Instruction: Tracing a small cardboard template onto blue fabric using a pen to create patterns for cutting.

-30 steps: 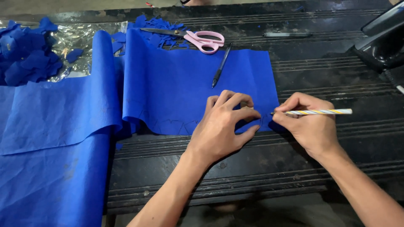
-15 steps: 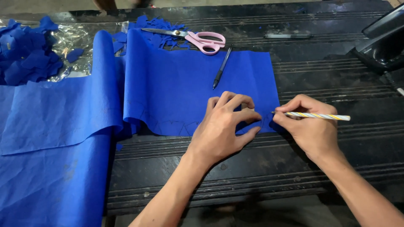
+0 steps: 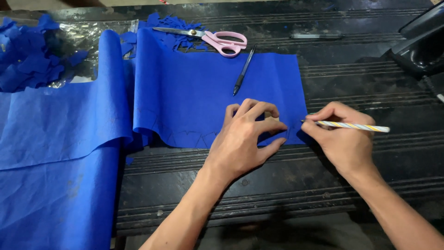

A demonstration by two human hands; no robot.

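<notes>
Little has shifted: blue paper [image 3: 194, 92] is still pressed by the spread-fingered left hand [image 3: 245, 139]; beside it, a striped pencil [image 3: 354, 126] is pinched by the right hand [image 3: 344, 139], tip hidden.

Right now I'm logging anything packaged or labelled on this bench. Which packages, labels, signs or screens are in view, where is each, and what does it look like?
Clear plastic bag: far left of the bench, crinkled and shiny, under a heap of blue scraps.
Labels, signs, screens: none visible; the dark machine at the far right shows no display.
</notes>
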